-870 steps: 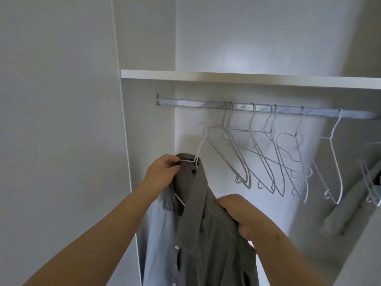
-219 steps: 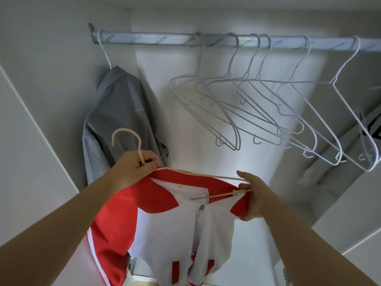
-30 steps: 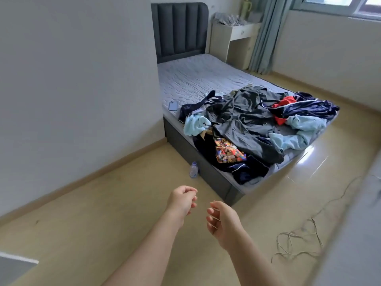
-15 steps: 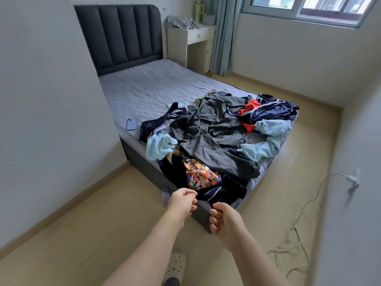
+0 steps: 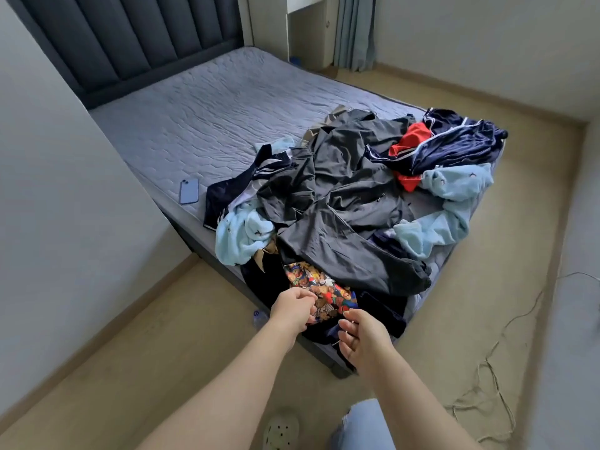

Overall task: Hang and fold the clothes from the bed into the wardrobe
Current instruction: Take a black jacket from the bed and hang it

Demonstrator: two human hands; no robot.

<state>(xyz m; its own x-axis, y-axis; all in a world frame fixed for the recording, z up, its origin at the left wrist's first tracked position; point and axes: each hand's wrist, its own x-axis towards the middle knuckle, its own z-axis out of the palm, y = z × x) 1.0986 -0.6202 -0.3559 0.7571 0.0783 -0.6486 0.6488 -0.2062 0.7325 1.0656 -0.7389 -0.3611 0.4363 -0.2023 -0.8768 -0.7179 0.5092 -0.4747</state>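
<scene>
A pile of clothes lies on the near end of the grey bed (image 5: pixel 207 125). It holds a dark grey jacket (image 5: pixel 341 203), a light blue fleece (image 5: pixel 240 235), a navy tracksuit top (image 5: pixel 454 144), a red garment (image 5: pixel 410 142) and a colourful bear-print garment (image 5: pixel 324 293) at the near corner. My left hand (image 5: pixel 292 308) hangs with loosely curled fingers at the print garment's near edge and holds nothing. My right hand (image 5: pixel 360 332), relaxed and empty, hovers just right of it over dark cloth. The wardrobe is out of view.
A blue phone (image 5: pixel 189 190) lies on the mattress left of the pile. A plastic bottle (image 5: pixel 259 318) stands on the floor by the bed base. A loose cable (image 5: pixel 496 368) trails over the floor at right. A white bedside table (image 5: pixel 308 34) and a curtain (image 5: pixel 354 30) stand beyond the bed.
I have come closer to the bed, and the pile now fills the middle of the view. Both hands stay empty and now reach the pile's near corner.
</scene>
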